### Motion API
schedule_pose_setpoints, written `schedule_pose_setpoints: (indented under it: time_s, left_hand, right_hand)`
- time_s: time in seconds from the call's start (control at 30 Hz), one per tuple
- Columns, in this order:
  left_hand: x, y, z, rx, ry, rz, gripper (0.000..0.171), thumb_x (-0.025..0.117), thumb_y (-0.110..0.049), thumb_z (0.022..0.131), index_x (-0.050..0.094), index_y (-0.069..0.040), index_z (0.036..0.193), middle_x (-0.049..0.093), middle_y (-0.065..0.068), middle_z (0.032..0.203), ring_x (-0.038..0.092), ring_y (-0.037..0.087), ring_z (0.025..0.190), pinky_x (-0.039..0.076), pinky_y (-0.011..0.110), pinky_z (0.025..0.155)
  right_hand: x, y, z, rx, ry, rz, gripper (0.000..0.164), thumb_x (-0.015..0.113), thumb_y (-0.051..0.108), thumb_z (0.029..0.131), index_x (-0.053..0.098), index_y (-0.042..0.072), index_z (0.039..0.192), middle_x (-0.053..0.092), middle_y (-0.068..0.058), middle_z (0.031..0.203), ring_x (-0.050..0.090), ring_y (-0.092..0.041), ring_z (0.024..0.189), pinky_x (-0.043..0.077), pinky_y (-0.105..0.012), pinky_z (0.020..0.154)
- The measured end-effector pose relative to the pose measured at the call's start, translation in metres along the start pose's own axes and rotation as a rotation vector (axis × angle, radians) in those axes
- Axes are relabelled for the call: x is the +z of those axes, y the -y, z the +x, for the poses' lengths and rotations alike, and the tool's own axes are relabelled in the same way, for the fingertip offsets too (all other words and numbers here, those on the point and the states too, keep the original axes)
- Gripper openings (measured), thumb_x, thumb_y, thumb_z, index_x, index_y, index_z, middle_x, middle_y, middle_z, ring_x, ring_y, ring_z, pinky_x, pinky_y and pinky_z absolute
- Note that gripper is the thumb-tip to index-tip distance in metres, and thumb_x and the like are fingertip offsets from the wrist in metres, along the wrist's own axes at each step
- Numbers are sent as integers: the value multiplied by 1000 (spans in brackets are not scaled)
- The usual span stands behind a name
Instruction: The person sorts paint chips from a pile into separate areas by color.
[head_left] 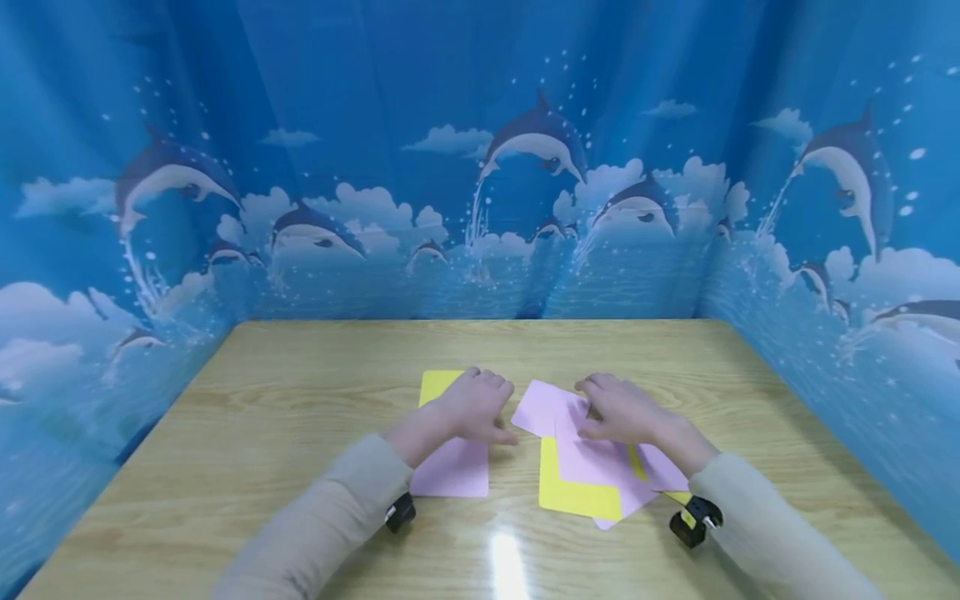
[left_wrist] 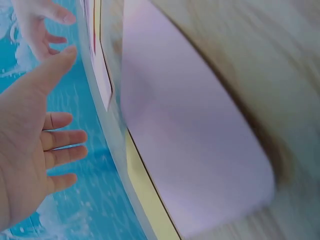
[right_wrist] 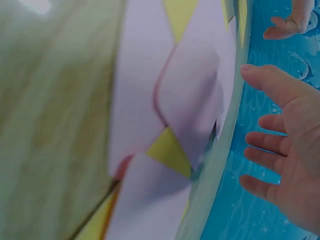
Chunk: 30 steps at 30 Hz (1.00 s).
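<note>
My left hand hovers over a pink card and a yellow card, left of the table's middle. Its fingers are loosely extended and hold nothing in the left wrist view, where the pink card overlaps the yellow one. Above a loose pile to the right is my right hand, with relaxed fingers and nothing in it. That pile mixes overlapping pink cards and yellow cards at various angles. My right hand partly hides the pile in the head view.
The wooden table extends around both groups of cards. A blue curtain with dolphins stands along the table's back and sides. Small black wrist cameras sit under the sleeves. Glare marks the table's front.
</note>
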<state>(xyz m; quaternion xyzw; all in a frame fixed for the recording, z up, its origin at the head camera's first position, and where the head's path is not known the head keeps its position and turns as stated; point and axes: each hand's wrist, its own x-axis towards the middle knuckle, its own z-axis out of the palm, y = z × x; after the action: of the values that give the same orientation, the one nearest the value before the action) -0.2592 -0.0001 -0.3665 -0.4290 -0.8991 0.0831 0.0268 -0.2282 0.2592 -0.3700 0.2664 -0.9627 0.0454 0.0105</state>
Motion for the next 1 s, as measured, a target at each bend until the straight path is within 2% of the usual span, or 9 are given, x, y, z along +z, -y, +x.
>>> schedule_pose_setpoints:
  time_s: [0.23, 0.4, 0.57, 0.8, 1.0]
  left_hand:
    - [0, -26, 8, 25, -65, 40, 61, 53, -70, 77, 55, -14, 101, 58, 0, 100, 54, 19, 95, 43, 36, 83]
    - [3, -43, 18, 33, -25, 35, 61, 52, -73, 74, 53, -16, 97, 54, -4, 92, 52, 15, 91, 41, 32, 79]
    - [5, -55, 26, 68, 18, 18, 67, 50, -75, 74, 55, -15, 105, 55, -3, 99, 50, 14, 95, 41, 31, 83]
    - [8, -64, 34, 66, 71, -12, 88, 47, -79, 72, 49, -12, 129, 53, 1, 122, 47, 17, 111, 36, 37, 97]
    - [11, -68, 39, 102, 59, -3, 91, 47, -80, 71, 46, -12, 132, 50, 1, 126, 46, 17, 113, 37, 36, 96]
  right_hand:
    - [8, -6, -20, -50, -35, -35, 59, 73, 35, 76, 55, -3, 118, 55, -17, 115, 51, -33, 108, 44, -49, 88]
    - [8, -7, -33, -82, -52, -11, 57, 75, 33, 73, 56, -1, 115, 56, -15, 112, 52, -31, 105, 43, -48, 88]
    - [7, -6, -42, -117, -36, 17, 61, 77, 34, 71, 56, -1, 116, 55, -14, 112, 52, -31, 104, 44, -47, 88]
    - [4, -4, -47, -80, 64, 41, 77, 77, 39, 67, 50, -6, 123, 49, -23, 121, 48, -38, 110, 41, -51, 91]
    - [8, -8, -50, -79, 98, 63, 80, 77, 39, 67, 49, -7, 125, 47, -24, 123, 48, -38, 111, 41, -50, 93]
